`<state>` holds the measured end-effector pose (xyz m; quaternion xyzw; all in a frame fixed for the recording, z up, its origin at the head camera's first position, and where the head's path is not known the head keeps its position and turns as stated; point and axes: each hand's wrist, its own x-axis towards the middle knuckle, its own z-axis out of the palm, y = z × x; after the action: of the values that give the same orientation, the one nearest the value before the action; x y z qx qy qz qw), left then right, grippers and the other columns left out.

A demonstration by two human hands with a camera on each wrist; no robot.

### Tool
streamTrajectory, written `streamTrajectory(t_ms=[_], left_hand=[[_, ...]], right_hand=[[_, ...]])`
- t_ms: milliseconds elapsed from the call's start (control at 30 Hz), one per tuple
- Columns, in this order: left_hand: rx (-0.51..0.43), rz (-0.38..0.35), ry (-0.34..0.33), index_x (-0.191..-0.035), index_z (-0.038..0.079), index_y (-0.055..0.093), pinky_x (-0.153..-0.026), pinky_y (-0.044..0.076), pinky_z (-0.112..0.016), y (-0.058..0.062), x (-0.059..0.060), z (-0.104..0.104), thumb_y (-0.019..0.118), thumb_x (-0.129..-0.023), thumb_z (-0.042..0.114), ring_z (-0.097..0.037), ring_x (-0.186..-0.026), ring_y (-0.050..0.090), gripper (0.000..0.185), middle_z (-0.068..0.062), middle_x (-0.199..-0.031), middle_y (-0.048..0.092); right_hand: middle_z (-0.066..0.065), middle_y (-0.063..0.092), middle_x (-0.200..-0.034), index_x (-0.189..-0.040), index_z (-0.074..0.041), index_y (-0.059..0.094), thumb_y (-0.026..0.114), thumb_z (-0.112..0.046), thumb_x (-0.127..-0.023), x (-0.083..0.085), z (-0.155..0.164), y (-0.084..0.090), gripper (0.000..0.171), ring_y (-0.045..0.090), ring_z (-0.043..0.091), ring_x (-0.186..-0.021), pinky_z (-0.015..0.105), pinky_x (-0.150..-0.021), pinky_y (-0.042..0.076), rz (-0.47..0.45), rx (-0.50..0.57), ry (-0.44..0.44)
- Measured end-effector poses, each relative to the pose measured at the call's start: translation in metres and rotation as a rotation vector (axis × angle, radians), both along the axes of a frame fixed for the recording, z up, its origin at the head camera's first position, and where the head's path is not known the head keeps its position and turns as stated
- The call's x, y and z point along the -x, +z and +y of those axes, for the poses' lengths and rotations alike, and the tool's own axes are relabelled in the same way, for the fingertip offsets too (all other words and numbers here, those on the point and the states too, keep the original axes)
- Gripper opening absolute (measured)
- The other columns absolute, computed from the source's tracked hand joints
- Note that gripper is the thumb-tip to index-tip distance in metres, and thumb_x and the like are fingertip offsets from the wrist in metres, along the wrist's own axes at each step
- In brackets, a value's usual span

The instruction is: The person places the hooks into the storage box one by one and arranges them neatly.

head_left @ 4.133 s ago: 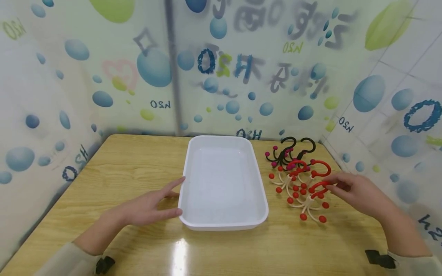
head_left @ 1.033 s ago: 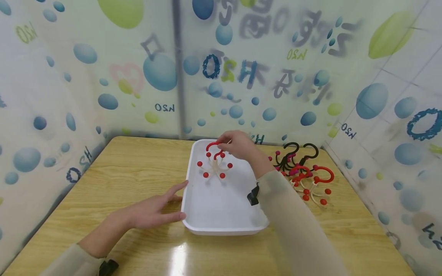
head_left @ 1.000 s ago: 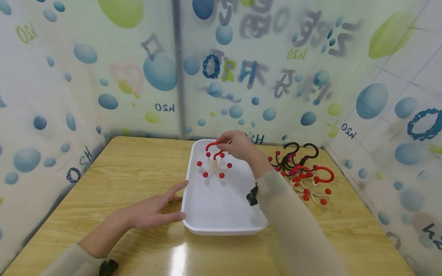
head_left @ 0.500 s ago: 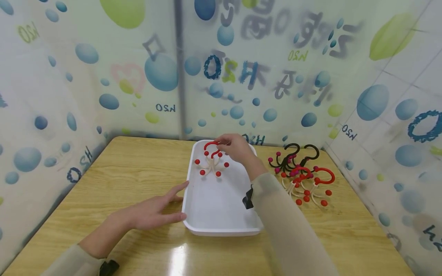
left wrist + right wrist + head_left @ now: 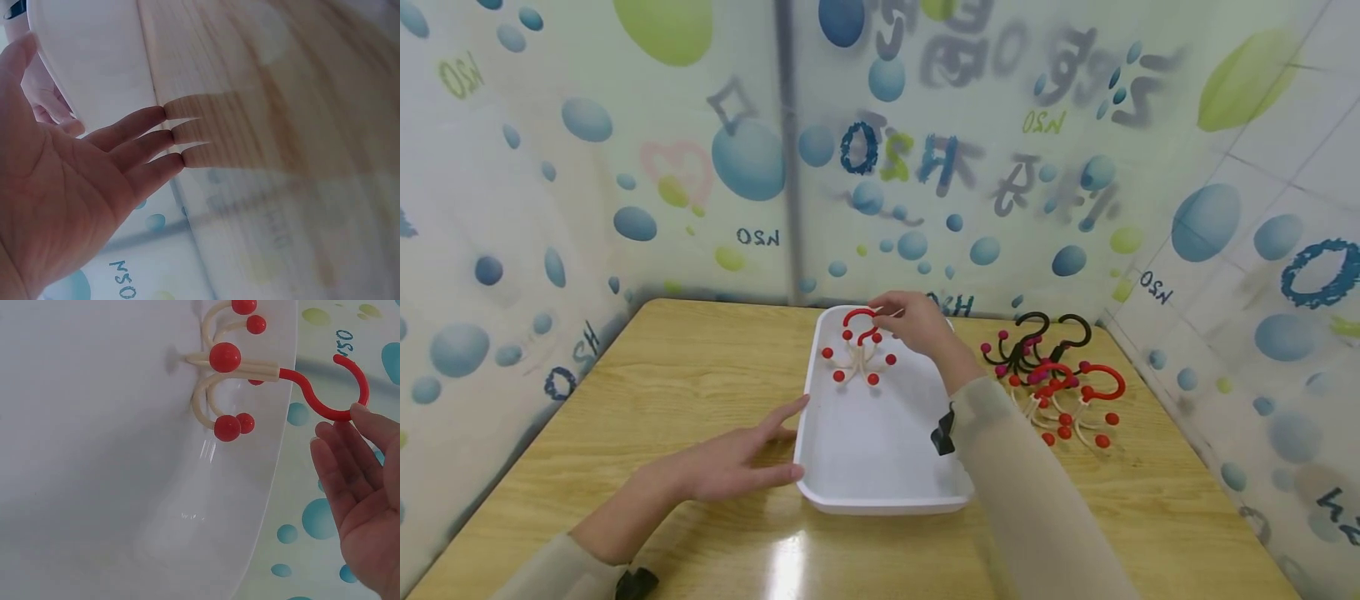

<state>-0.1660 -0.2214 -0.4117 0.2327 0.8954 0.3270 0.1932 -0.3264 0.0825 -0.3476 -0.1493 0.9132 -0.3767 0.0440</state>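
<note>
My right hand (image 5: pixel 916 325) pinches the red hook of a multi-arm hanger (image 5: pixel 860 357) between thumb and fingers, over the far left part of a white tray (image 5: pixel 880 454). In the right wrist view, cream arms with red ball tips spread from the hanger (image 5: pixel 250 369), and its lower tip is at or just above the tray's floor; I cannot tell which. My left hand (image 5: pixel 722 460) stays at the tray's left rim, thumb and forefinger touching it. In the left wrist view its other fingers (image 5: pixel 150 169) are stretched out to the wooden tabletop.
Right of the tray lie two black hangers (image 5: pixel 1018 354) with pink ball tips. Nearer stand cream hangers (image 5: pixel 1084 408) with red hooks, overlapping one another. The wooden table (image 5: pixel 715 350) meets a patterned curtain (image 5: pixel 715 150) behind and at the sides.
Since the oldest frame, my right hand has carried one red-hooked hanger from the right group into the tray. Over the last second it moved slightly left and down. My left hand stayed at the rim.
</note>
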Motion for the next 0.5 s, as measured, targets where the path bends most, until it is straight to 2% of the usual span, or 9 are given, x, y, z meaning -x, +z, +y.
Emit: streamTrajectory(t_ms=[233,500], left_hand=[[0.01,0.02,-0.003,-0.178,0.029,0.011,-0.127,0.034,-0.072,0.001,-0.001,0.002,0.065,-0.106,0.06,-0.045,-0.156,0.049,0.095,-0.014,-0.161,0.061],[0.023,0.016,0.016,-0.177,0.032,0.01,-0.126,0.034,-0.073,-0.001,-0.001,0.002,0.064,-0.105,0.063,-0.044,-0.156,0.048,0.095,-0.012,-0.161,0.061]], right_hand=[[0.006,0.074,-0.135,-0.143,-0.022,0.072,0.071,-0.025,-0.109,-0.011,0.015,0.01,0.034,0.07,0.029,-0.121,0.043,-0.099,0.066,0.028,-0.001,-0.013],[0.006,0.075,-0.135,-0.143,-0.019,0.072,0.073,-0.026,-0.108,-0.029,0.038,0.024,0.035,0.074,0.028,-0.118,0.043,-0.098,0.066,0.074,0.01,0.017]])
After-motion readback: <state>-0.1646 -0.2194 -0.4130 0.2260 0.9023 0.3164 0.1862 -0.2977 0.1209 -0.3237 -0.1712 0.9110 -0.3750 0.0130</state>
